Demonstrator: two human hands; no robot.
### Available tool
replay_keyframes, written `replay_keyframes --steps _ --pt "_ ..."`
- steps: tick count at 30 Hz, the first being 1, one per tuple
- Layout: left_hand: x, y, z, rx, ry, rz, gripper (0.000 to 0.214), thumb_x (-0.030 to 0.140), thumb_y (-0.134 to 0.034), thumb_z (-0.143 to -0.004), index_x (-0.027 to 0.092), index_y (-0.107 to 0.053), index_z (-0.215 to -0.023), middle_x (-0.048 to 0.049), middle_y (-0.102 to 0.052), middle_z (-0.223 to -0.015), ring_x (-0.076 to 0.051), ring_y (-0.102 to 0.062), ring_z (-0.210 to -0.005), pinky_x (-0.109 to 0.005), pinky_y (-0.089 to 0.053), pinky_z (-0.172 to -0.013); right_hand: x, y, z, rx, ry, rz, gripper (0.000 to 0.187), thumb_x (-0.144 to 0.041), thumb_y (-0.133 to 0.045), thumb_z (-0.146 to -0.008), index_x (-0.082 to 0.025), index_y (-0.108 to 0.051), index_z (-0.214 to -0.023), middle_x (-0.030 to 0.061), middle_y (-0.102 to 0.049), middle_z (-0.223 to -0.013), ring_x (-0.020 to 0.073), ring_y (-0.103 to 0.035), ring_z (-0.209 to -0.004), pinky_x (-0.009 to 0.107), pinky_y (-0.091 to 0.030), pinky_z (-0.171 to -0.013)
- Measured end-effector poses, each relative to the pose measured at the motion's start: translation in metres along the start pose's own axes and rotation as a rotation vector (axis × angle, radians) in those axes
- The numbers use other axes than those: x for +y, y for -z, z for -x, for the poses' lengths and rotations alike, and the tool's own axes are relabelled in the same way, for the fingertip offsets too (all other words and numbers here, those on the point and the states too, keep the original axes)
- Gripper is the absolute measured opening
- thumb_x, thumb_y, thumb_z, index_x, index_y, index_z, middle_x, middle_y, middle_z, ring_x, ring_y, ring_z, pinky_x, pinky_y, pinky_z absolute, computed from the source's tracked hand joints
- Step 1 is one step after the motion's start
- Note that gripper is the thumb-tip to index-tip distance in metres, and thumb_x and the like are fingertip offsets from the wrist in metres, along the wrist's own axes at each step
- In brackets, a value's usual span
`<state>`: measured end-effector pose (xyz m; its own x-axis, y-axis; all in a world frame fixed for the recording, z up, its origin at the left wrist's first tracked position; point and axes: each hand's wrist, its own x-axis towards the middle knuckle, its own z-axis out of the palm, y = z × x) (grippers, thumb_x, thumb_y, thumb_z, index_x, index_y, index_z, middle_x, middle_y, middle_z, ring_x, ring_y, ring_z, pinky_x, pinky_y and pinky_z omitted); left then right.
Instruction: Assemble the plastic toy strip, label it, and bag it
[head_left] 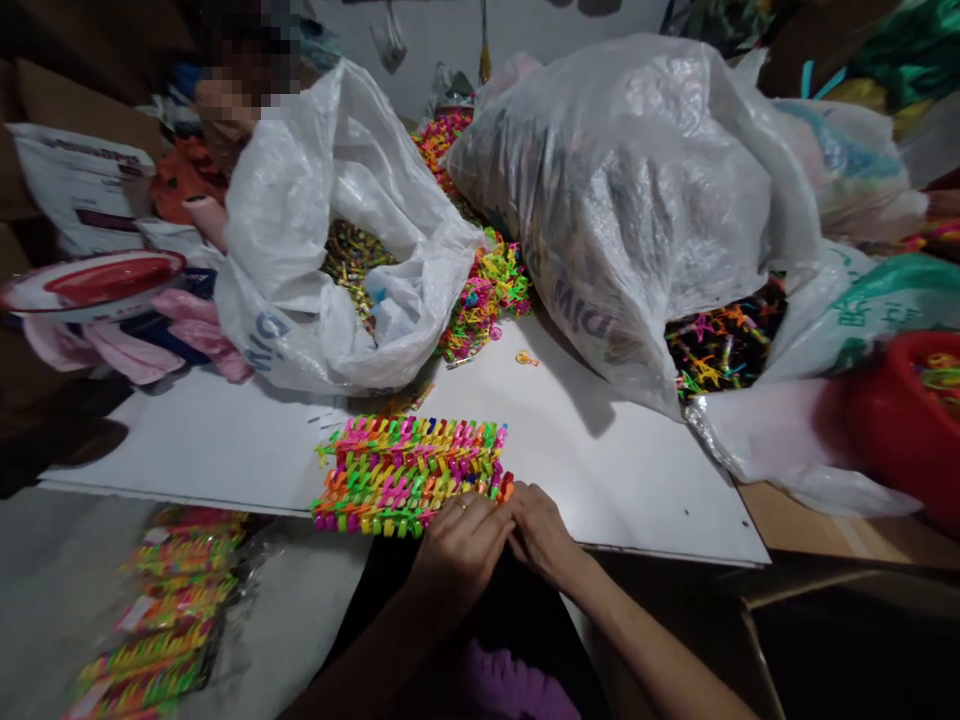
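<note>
A neat block of small neon plastic toys in pink, green, yellow and orange lies in rows near the front edge of a white board. My left hand rests at the block's lower right corner, fingers curled against the toys. My right hand sits just beside it, fingers bent and pinched at the same corner, touching an orange piece. What lies inside either hand is hidden.
Two big clear plastic bags of the same toys stand at the back, loose toys spilled between them. A red bucket is right. Packed toy strips lie on the floor left. Another person sits back left.
</note>
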<state>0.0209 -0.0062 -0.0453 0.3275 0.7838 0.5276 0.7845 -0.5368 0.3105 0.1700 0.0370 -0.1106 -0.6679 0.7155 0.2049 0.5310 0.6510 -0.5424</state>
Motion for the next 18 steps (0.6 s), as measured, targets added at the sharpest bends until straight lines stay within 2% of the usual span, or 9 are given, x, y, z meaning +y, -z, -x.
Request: replay_keyframes --steps 5,12,14,18 --pt "-0.001 0.004 -0.001 -0.01 0.019 0.084 0.018 0.015 -0.045 -0.086 0.017 -0.063 -0.089 -0.0048 -0.067 -0.078 -0.016 -0.061 -0.076 -0.031 -0.05 -0.075 0.006 0.006 -0.003 -0.072 0.051 0.01 0.022 -0.031 -0.038 -0.089 -0.017 -0.053 -0.098 0.0072 -0.056 -0.087 0.0205 -0.048 -0.081 0.031 -0.035 -0.071" --pt "-0.004 0.003 -0.001 0.001 -0.026 0.032 0.017 0.015 -0.047 -0.086 0.016 -0.063 -0.091 -0.005 -0.067 -0.08 -0.017 -0.062 -0.079 -0.031 -0.049 -0.077 -0.008 -0.017 0.002 0.185 -0.14 -0.116 0.02 -0.025 -0.036 -0.089 -0.018 -0.054 -0.089 0.0062 -0.055 -0.084 0.0191 -0.046 -0.079 0.03 -0.036 -0.071" --pt "-0.004 0.003 0.0 -0.02 -0.037 0.017 0.016 0.015 -0.047 -0.086 0.016 -0.063 -0.091 -0.0047 -0.067 -0.08 -0.017 -0.061 -0.079 -0.03 -0.049 -0.077 -0.009 -0.017 0.004 0.177 -0.146 -0.078 0.017 -0.025 -0.039 -0.088 -0.017 -0.054 -0.086 0.0065 -0.054 -0.084 0.0195 -0.045 -0.079 0.031 -0.035 -0.071" --pt "0.001 0.003 0.0 -0.073 -0.055 -0.038 0.017 0.015 -0.045 -0.087 0.016 -0.062 -0.088 -0.0041 -0.067 -0.08 -0.018 -0.061 -0.078 -0.031 -0.049 -0.075 -0.004 -0.003 0.008 0.06 -0.047 -0.028 0.013 -0.025 -0.044 -0.086 -0.018 -0.054 -0.088 0.0061 -0.053 -0.086 0.0196 -0.044 -0.081 0.031 -0.034 -0.072"
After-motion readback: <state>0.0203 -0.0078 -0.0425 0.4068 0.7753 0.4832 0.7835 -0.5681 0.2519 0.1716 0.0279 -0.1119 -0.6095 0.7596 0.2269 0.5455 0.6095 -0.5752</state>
